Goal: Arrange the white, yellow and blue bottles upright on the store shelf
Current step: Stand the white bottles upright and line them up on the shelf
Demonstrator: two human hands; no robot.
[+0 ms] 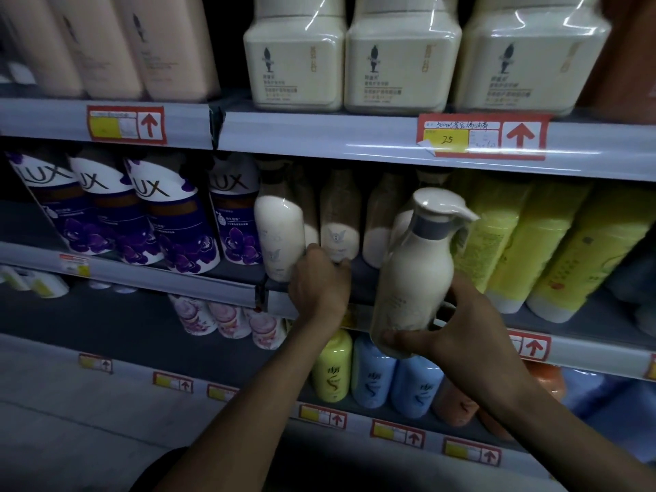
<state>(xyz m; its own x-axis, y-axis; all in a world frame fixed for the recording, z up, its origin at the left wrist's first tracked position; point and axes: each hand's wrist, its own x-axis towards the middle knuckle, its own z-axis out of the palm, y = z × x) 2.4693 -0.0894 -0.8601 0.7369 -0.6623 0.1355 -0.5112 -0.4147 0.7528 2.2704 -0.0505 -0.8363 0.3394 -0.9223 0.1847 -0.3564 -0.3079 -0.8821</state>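
My right hand point(458, 328) grips the base of a white pump bottle point(415, 264), held upright just in front of the middle shelf's edge point(585, 349). My left hand point(319, 282) reaches into that shelf and grips the lower part of another white bottle point(278, 232) standing at the front. More white bottles point(340, 229) stand behind in the shade. Tall yellow bottles point(532, 243) lean at the right of the same shelf. One yellow bottle point(332, 367) and blue bottles point(372, 374) stand upright on the shelf below.
Purple and white Lux bottles point(142, 214) fill the middle shelf's left. Cream square bottles point(401, 62) and pink ones point(106, 44) sit on the top shelf. Orange bottles point(458, 403) and flowered pink bottles point(230, 321) are on the lower shelf. Price tags point(482, 136) line the rails.
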